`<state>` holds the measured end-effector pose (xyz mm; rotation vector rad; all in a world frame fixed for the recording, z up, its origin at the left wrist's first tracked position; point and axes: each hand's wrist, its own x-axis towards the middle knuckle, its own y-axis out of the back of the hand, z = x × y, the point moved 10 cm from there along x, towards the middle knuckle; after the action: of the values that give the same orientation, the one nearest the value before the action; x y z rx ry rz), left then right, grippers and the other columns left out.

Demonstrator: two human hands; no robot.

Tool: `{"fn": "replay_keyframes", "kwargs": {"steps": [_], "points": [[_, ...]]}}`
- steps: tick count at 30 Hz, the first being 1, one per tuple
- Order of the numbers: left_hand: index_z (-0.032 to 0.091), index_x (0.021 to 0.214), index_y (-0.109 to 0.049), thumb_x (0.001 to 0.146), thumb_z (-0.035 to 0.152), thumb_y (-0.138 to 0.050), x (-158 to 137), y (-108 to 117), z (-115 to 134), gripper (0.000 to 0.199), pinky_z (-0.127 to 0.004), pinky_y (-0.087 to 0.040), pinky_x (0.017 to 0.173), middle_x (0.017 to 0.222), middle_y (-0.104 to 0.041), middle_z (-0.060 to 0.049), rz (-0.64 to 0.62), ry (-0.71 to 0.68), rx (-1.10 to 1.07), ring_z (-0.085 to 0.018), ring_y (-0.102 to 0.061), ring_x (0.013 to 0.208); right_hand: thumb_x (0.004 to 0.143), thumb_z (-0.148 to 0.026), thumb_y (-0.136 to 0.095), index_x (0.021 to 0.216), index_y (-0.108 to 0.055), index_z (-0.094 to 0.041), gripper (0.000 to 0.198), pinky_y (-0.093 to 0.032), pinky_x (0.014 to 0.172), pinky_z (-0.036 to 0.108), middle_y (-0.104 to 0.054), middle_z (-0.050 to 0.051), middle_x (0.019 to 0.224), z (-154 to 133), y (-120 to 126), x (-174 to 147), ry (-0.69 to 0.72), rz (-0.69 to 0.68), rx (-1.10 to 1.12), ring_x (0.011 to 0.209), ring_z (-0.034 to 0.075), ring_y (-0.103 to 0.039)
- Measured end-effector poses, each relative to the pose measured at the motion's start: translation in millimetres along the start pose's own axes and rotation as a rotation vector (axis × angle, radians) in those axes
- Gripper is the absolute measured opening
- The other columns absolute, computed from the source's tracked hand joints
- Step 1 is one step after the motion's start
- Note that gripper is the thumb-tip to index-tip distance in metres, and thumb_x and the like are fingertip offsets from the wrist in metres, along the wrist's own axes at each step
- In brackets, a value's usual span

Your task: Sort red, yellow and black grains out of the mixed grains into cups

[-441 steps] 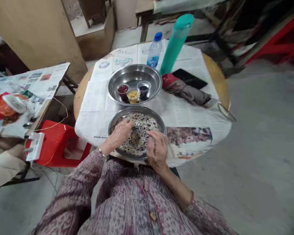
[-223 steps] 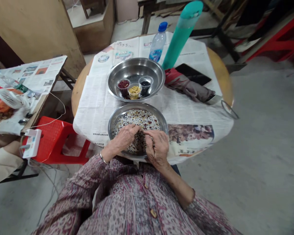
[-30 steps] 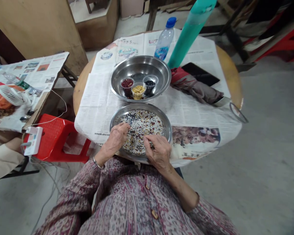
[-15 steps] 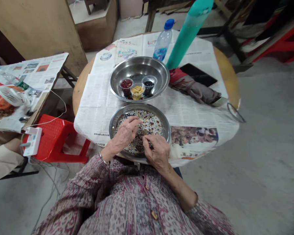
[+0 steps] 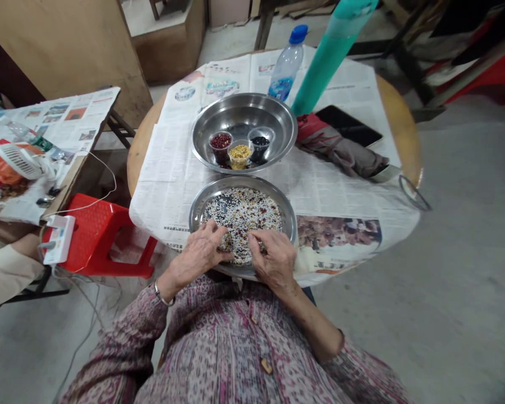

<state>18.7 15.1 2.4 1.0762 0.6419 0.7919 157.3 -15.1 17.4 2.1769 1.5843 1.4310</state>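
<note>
A metal tray [image 5: 194, 209] holds a spread of mixed grains [image 5: 252, 210], mostly white with dark red, yellow and black bits. Over its near left rim is my left hand [image 5: 202, 248], thumb and forefinger apart, with nothing visible between them. My right hand [image 5: 274, 257] rests at the near right side, fingers curled with thumb and forefinger pinched; what they hold is too small to make out. Beyond stands a deeper metal basin [image 5: 273, 120] with three clear cups: dark red beans [image 5: 220, 141], yellow grains [image 5: 239, 152] and black beans [image 5: 260, 143].
Behind the basin stand a blue-capped bottle [image 5: 287, 63] and a tall teal bottle [image 5: 330, 62]. A folded umbrella [image 5: 345, 148] and a dark tablet [image 5: 348, 125] lie right on the newspaper [image 5: 155, 185]. A red stool [image 5: 88, 235] with a power strip [image 5: 60, 240] is left.
My left hand has moved from above the grains back towards the near left rim, its fingers spreading apart. My right hand stays at the near right side, still pinched.
</note>
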Motion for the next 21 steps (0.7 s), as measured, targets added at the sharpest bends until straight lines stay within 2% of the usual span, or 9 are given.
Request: {"fn": "replay_keyframes", "kwargs": {"steps": [6,11,15,21], "points": [[0.020,0.121,-0.048,0.093,0.021,-0.062,4.6,-12.8,19.6,0.031,-0.037,-0.054,0.089,0.115,-0.052,-0.007,-0.042,-0.049,-0.114,-0.021,-0.058,0.100,0.093,-0.017,-0.057,0.090,-0.065,-0.021,0.010,-0.047,0.076,0.033,-0.073,0.003,0.081,-2.0,-1.0,0.0,0.021,-0.004,-0.020,0.076,0.018,-0.065],[0.019,0.099,-0.056,0.092,0.010,-0.051,19.1,-24.7,28.1,0.013,-0.034,-0.055,0.086,0.103,-0.054,-0.004,-0.048,-0.061,-0.190,-0.018,-0.058,0.092,0.094,-0.018,-0.056,0.091,-0.067,-0.021,0.011,-0.047,0.077,0.033,-0.074,0.003,0.081,-1.0,-0.7,-0.8,0.012,0.001,-0.015,0.077,0.018,-0.066],[0.018,0.089,-0.058,0.090,0.005,-0.048,39.6,-27.3,21.3,0.017,-0.034,-0.055,0.086,0.092,-0.057,-0.004,0.029,-0.055,-0.228,-0.018,-0.058,0.089,0.093,-0.018,-0.056,0.093,-0.067,-0.022,0.012,-0.048,0.076,0.033,-0.074,0.004,0.083,1.7,1.3,-2.5,-0.004,0.030,0.024,0.078,0.019,-0.067],[0.017,0.104,-0.063,0.092,0.006,-0.052,64.4,-7.9,13.5,0.019,-0.034,-0.055,0.092,0.101,-0.061,-0.005,0.187,-0.080,-0.294,-0.018,-0.061,0.095,0.093,-0.017,-0.056,0.092,-0.065,-0.022,0.010,-0.048,0.076,0.033,-0.073,0.003,0.082,-0.1,1.5,-1.4,0.011,0.033,0.017,0.077,0.018,-0.066]]}}
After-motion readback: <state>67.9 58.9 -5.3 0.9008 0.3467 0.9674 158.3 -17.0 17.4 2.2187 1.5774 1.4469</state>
